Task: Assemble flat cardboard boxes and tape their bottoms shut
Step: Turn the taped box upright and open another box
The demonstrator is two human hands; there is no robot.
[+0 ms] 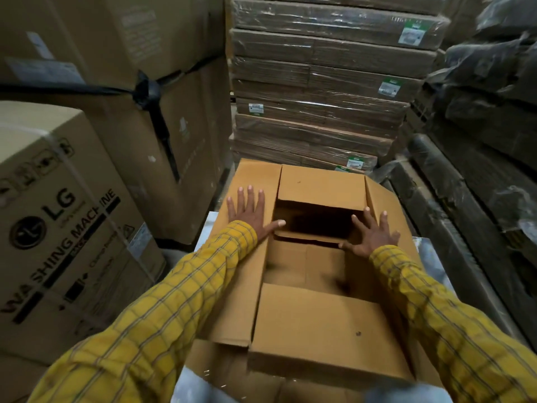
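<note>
The fingers (249,196) of the left hand (250,212) are straight and spread wide, pressed flat on the left side flap (244,271) of the cardboard box (313,330), with the thumb reaching toward the dark opening at the middle. The right hand (370,232) is likewise open, its fingers (383,218) splayed and lying on the inner face of the right side flap (389,205), thumb pointing toward the near edge of the opening. Both arms wear yellow checked sleeves (174,309). The box sits directly in front of the person on a pale, shiny worktop (203,237), its open end facing up. The far flap (321,184) is folded partly inward above the dark interior, and the near flap (319,324) is folded inward toward the middle, covering the near part of the opening. Beyond the box stands a tall stack of flat cardboard bundles (328,91) wrapped in clear film with small green and white labels. To the left are large cartons, the nearest a washing machine carton (64,228) with printed lettering. To the right lie dark plastic-wrapped bundles (479,97).
</note>
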